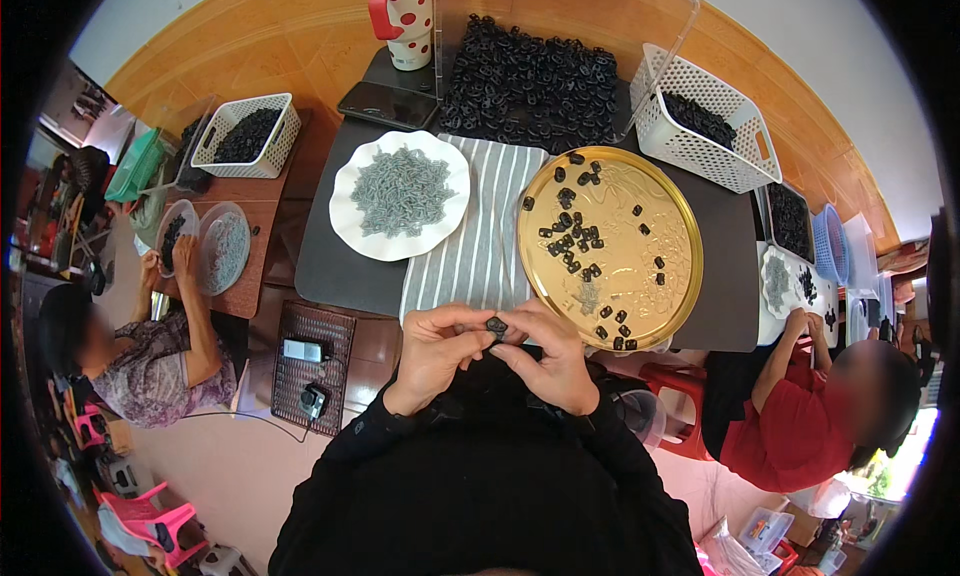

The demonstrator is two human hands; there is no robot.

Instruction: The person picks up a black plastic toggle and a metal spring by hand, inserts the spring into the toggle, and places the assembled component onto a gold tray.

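My left hand (437,356) and my right hand (552,364) meet near the table's front edge, in front of my chest. Between their fingertips is a small black plastic part (496,326), pinched from both sides. A round gold tray (668,211) lies just beyond my right hand, with several similar black parts (577,244) scattered over it. Farther left, a white scalloped plate (345,211) carries a heap of slim grey screw-like pieces (402,191). Under plate and tray runs a grey-and-white striped cloth (440,276).
Loose black parts (530,81) are piled at the back. A white perforated basket (700,151) stands back right; a phone (390,104) and a spotted tumbler (408,21) stand back left. Co-workers sit on both sides, a patterned sleeve (165,331) left and a red sleeve (745,416) right.
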